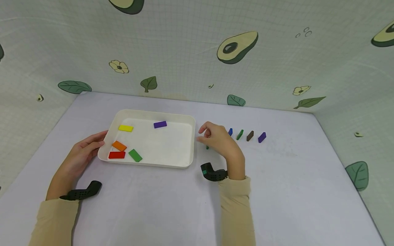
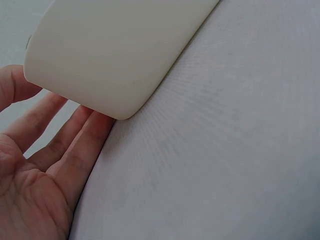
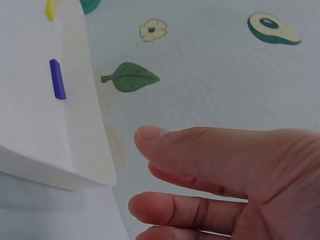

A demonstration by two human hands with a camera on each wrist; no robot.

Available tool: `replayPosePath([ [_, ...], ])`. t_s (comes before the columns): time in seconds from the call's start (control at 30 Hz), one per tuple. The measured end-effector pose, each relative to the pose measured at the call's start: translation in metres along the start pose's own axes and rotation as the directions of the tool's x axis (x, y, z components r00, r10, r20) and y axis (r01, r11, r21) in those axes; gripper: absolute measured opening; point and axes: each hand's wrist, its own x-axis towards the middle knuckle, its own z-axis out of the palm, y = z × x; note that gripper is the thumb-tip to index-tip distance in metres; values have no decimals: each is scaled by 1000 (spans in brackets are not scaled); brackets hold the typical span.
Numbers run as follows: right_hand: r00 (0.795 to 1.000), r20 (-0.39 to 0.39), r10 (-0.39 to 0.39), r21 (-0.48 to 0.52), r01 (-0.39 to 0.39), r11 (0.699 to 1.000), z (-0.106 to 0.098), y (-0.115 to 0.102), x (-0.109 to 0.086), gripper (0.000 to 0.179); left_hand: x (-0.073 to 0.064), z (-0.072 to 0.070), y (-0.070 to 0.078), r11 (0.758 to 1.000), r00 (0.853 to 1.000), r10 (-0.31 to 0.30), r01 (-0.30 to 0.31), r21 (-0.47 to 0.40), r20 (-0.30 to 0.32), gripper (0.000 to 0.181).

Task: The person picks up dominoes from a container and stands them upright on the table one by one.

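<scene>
Against the left end of a white tray (image 1: 147,165), my left hand (image 1: 80,155) rests its nearly straight fingers and thumb. In the left wrist view, the fingertips meet the tray's outer corner (image 2: 120,102). My right hand (image 1: 217,138) hovers just beyond the tray's right wall, thumb and fingers apart, with nothing between them. Partly hidden beneath it is a small green block (image 1: 207,147). Inside the tray lie a yellow block (image 1: 126,128), a purple block (image 1: 160,124), an orange block (image 1: 119,146), a red block (image 1: 117,155) and a green block (image 1: 135,155).
Right of my right hand, a row of blocks stands on the white table (image 1: 292,191): blue (image 1: 230,132), green (image 1: 240,134), brown (image 1: 250,136) and purple (image 1: 262,137). A cloth (image 1: 184,51) printed with avocados and leaves hangs behind the table and at its sides.
</scene>
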Motion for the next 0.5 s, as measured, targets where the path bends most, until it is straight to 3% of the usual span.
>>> replayPosePath([
  [0.5, 985, -40, -169, 42, 171, 984, 36, -36, 9, 11, 0, -1, -1, 1000, 1000, 8, -8, -24, 11, 59],
])
